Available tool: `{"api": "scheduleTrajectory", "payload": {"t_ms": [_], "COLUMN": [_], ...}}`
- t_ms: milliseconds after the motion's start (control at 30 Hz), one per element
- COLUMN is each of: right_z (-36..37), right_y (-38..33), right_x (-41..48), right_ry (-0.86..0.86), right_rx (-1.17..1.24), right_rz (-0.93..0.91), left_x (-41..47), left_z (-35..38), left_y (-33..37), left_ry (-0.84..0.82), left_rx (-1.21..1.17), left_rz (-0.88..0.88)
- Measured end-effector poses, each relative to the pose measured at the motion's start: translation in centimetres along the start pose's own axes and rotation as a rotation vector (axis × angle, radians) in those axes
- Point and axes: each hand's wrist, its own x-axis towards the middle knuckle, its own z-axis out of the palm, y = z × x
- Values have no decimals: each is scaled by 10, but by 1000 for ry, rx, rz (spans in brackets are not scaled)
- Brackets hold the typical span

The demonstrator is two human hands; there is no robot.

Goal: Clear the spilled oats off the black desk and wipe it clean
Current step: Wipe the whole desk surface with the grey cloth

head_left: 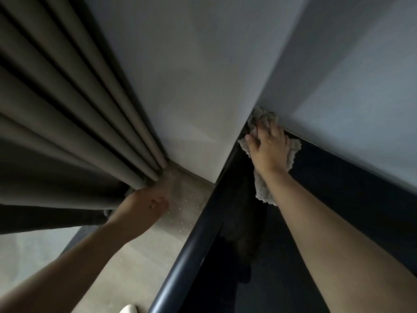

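Right hand (268, 152) flat on grey cloth (262, 188), fingers spread, pressing it into the far corner of the black counter (338, 199) where it meets the wall (191, 86). Left hand (142, 206) hangs off the counter edge over the floor (135, 256) near the curtain (67, 132). Its fingers are curled under, so can't tell if they hold anything. Oats (180, 227) show as pale specks on the floor beside the counter.
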Motion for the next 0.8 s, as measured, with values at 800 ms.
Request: {"api": "scheduleTrajectory", "payload": {"t_ms": [800], "right_z": [29], "right_y": [-111], "right_x": [-294], "right_ry": [69], "right_rx": [144], "right_rz": [-138], "left_x": [-93], "left_z": [-27], "left_y": [-123], "left_ry": [6], "left_rx": [163], "left_rz": [128]}}
